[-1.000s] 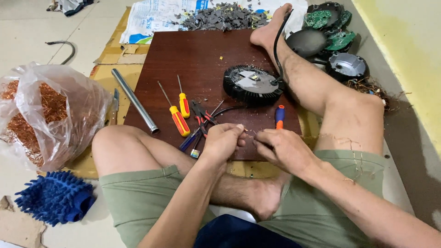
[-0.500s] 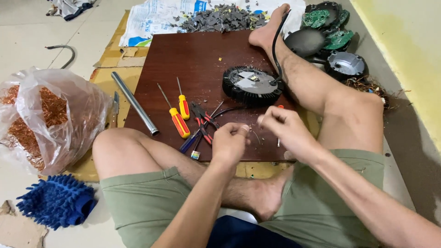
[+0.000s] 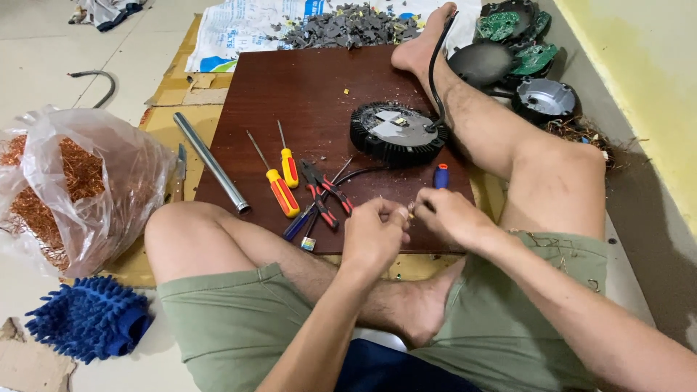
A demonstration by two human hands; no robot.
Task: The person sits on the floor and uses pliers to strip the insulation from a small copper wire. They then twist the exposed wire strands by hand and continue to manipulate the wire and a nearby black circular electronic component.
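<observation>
Both grips meet over the near edge of the dark brown wooden board: the left hand and the right hand each pinch with thumb and fingertips one small piece between them, too small to name, perhaps a bit of wire. This piece sits exactly where the two grips touch, held just above the board and close to the body, likely so the eyes can follow such fine work. A round black finned motor part lies on the board beyond the hands, near the right leg, and thin dark wires run from it toward the hands. Two orange-handled screwdrivers and red-handled pliers lie just left of the grips, within easy reach. A metal tube lies along the left edge of the board, and a clear bag of copper wire stands on the floor, well apart.
</observation>
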